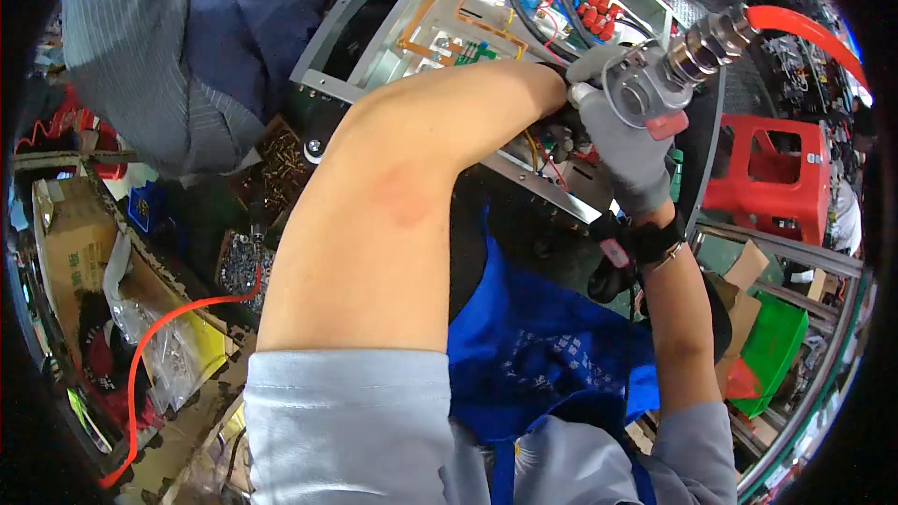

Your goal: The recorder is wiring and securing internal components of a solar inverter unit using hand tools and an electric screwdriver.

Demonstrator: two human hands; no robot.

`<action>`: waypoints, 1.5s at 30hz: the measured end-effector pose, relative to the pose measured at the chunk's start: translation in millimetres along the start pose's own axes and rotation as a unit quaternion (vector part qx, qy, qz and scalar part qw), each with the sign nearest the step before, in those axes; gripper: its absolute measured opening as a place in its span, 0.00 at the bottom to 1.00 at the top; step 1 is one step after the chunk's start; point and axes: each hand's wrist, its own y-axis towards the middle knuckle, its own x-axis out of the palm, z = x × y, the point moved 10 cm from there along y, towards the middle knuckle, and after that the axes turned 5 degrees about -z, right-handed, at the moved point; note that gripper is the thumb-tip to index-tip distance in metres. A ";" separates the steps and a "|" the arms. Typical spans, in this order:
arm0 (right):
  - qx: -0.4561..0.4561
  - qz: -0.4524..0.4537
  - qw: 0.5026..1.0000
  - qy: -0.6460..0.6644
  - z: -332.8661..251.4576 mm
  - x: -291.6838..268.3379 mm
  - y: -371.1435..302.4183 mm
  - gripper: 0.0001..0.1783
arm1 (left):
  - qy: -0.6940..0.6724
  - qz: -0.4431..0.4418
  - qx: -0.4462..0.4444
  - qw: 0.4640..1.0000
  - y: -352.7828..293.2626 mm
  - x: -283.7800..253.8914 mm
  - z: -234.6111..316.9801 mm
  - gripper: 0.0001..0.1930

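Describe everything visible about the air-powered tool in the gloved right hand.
The pneumatic tool looks metallic, silver-grey, with a round head, a small red lever or tab at its lower side, and a ribbed steel coupling at the rear where a red air hose joins and curves away right. It lies tilted, rear end up and to the right. The grey-gloved right hand grips it from below, over the open metal chassis. Its working tip is hidden.

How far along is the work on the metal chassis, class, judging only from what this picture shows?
Done: wiring and red parts already sit inside the metal chassis. In hand: the gloved right hand grips a pneumatic screwdriver at the chassis edge; the left hand reaches in, mostly hidden. Left: trays of loose screws remain beside it; how many fastenings remain cannot be told.
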 end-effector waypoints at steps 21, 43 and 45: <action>0.036 0.008 0.997 -0.074 17.1 -15.9 -14.6 0.05 | 0.668 -0.380 -0.534 0.353 -37.4 -31.5 2.2 0.17; 0.084 0.037 0.996 -0.006 32.6 -38.3 -24.5 0.16 | 0.900 0.285 0.021 0.330 -291.6 35.5 387.6 0.12; 0.070 0.013 0.993 -0.092 31.3 -37.8 -22.2 0.16 | 0.889 0.342 -0.062 0.298 -335.3 2.3 413.7 0.12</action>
